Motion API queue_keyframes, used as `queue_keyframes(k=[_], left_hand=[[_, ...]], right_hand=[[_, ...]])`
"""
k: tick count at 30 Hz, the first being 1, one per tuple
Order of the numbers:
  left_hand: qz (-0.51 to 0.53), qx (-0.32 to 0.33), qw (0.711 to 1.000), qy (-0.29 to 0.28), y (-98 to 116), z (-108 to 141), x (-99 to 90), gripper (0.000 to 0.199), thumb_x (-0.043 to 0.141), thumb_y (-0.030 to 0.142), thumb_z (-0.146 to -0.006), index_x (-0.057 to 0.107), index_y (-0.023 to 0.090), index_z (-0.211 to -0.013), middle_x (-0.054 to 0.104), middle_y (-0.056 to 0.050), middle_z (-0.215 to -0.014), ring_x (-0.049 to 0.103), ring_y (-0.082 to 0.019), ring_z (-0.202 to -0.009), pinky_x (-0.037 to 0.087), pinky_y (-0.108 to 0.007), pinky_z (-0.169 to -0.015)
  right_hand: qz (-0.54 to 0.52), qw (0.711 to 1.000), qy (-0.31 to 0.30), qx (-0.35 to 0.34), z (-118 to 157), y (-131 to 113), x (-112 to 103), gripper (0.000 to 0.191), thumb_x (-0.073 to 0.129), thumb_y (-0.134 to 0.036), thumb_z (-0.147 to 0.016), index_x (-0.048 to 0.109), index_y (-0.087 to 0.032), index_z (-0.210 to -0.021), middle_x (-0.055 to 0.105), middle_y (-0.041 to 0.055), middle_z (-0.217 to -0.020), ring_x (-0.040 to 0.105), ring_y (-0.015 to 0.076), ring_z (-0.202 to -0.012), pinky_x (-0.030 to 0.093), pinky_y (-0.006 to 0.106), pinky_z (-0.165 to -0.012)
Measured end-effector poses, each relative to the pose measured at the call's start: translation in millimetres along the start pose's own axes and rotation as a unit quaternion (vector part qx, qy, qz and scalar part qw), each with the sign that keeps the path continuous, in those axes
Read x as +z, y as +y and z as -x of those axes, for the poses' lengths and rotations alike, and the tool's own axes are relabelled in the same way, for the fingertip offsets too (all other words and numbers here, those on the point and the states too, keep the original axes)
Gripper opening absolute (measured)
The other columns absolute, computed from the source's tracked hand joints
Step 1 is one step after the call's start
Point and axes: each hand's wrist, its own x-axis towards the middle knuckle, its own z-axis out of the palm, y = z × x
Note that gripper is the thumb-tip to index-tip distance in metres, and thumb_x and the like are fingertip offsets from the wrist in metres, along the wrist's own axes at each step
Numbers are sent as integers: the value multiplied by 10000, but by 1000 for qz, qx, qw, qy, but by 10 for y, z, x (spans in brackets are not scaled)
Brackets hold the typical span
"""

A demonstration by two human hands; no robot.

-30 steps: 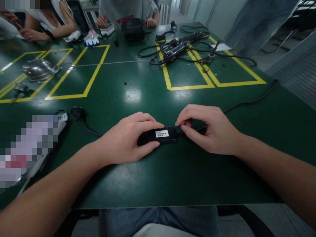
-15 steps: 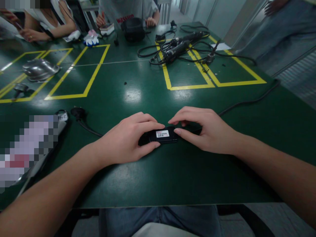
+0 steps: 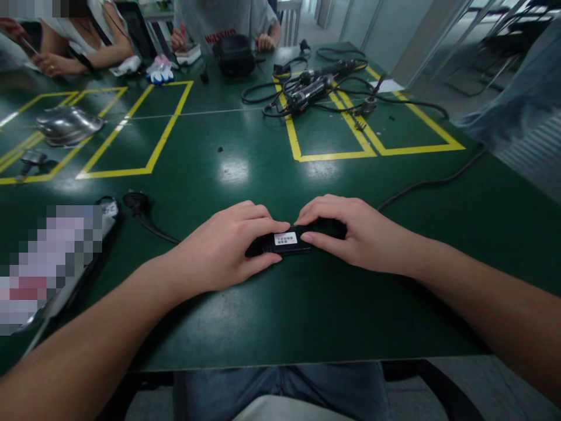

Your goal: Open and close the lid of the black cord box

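Note:
A small flat black box [image 3: 294, 248] with a white printed label [image 3: 286, 238] lies on the green table in front of me. My left hand [image 3: 239, 242] grips its left end, thumb along the near edge and fingers along the far edge. At the right end, my right hand [image 3: 339, 231] pinches the box, with thumb and forefinger bent towards each other near the label. A black cord runs from under my left hand to a power plug [image 3: 137, 202]. Another black cord [image 3: 432, 182] leads away behind my right hand. The parts under my palms are hidden.
A partly blurred-out package [image 3: 56, 257] lies at the left. Farther off are a shiny metal part [image 3: 68, 124], yellow tape outlines, corded black tools [image 3: 311, 90], a black case [image 3: 236, 55] and gloves [image 3: 160, 70]. People sit across the table; another person's leg is at right.
My right hand has moved slightly left, and its thumb and forefinger have closed in on the box. My left hand keeps its hold. The person at the right has shifted farther right.

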Motion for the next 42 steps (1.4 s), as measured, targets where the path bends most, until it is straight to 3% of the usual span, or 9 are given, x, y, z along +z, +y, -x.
queue_keyframes(k=[14,27,31,35,38,42], left_hand=[[22,-11,1000,1,-49,-6,25,378,816,271,-993,761,206,-1361,800,-66,-1148,732,-254,-1085,586,-369,-915],[-40,23,999,3,-5,0,27,333,731,282,-1028,753,191,-1348,805,-98,-1150,737,-263,-1046,588,-392,-908],[-16,27,999,9,-13,13,36,330,657,308,-1065,695,187,-1370,790,-98,-1187,725,-260,-1052,583,-396,-923],[29,-7,998,63,-26,14,43,256,614,320,-1056,622,179,-1270,760,-76,-1134,713,-232,-980,580,-380,-888],[15,-62,992,105,-73,1,49,211,593,350,-1061,609,195,-1202,746,-72,-1092,699,-237,-947,572,-395,-863],[-48,-117,988,93,-179,-27,65,183,627,330,-1032,643,195,-1155,751,-93,-1084,688,-287,-1014,559,-438,-879]], right_hand=[[22,1000,-21,-5,-6,11,1,95,674,-322,-1068,721,-262,-1125,805,69,-1123,749,287,-1080,507,469,-984],[54,998,-1,-34,19,-11,40,101,660,-299,-1047,729,-247,-1099,816,61,-1026,749,263,-942,507,450,-937],[48,999,7,-22,22,-6,18,232,634,-292,-1060,691,-247,-1280,813,49,-1024,749,243,-886,532,405,-880],[-4,1000,23,-1,14,7,5,302,542,-237,-1093,557,-242,-1395,798,21,-965,742,227,-809,533,365,-798],[-21,1000,23,2,7,-2,-2,217,513,-190,-1079,528,-251,-1286,784,23,-943,735,224,-802,537,353,-774],[28,1000,0,-6,7,-40,-22,91,603,-203,-1008,581,-260,-1076,741,16,-892,693,209,-766,516,342,-742]])
